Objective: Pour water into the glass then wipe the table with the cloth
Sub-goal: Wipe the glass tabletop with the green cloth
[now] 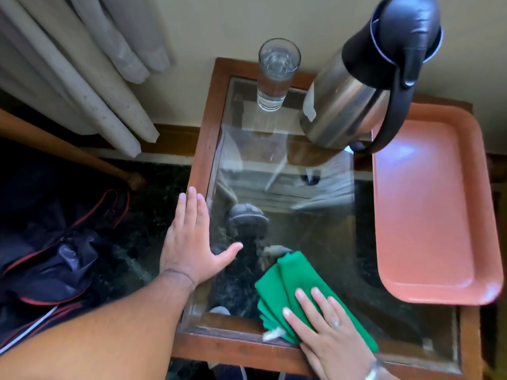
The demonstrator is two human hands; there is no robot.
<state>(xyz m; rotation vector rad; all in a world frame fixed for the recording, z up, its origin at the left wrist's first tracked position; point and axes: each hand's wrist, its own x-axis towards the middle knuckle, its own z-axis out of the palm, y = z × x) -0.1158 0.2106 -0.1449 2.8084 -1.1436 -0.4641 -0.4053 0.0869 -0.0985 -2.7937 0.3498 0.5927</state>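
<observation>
A tall glass (pixel 277 75) holding water stands at the far edge of the glass-topped wooden table (pixel 208 133). To its right stands a steel flask (pixel 354 94) with a black lid and handle. A folded green cloth (pixel 288 283) lies on the near part of the glass top. My right hand (pixel 326 333) lies flat on the cloth, fingers spread, pressing it down. My left hand (pixel 192 242) rests flat and empty on the table's left edge, fingers together, thumb out over the glass.
A pink tray (pixel 428 209) lies along the table's right side. Curtains (pixel 82 78) hang at the left by the wall. A dark bag (pixel 55 256) lies on the floor left of the table, next to a wooden chair arm (pixel 82 154).
</observation>
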